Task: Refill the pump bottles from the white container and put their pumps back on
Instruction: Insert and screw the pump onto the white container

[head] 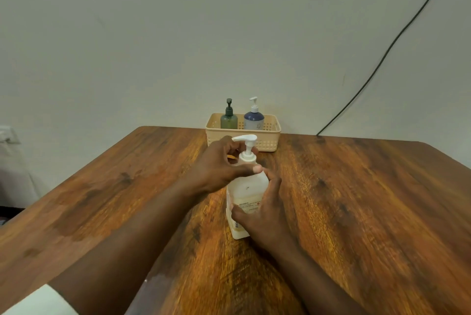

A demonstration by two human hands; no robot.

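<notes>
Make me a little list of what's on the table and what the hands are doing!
table: brown wooden table
front bottle: white container with a white pump, standing upright
left hand: left hand gripping around the container's neck, below the pump
right hand: right hand holding the container's body
basket: beige basket at the far edge, near the wall
in basket: green pump bottle and blue pump bottle, both with pumps on

Left hand (221, 164) curled high, right hand (265, 212) wrapped lower (both hands gripping)
</notes>
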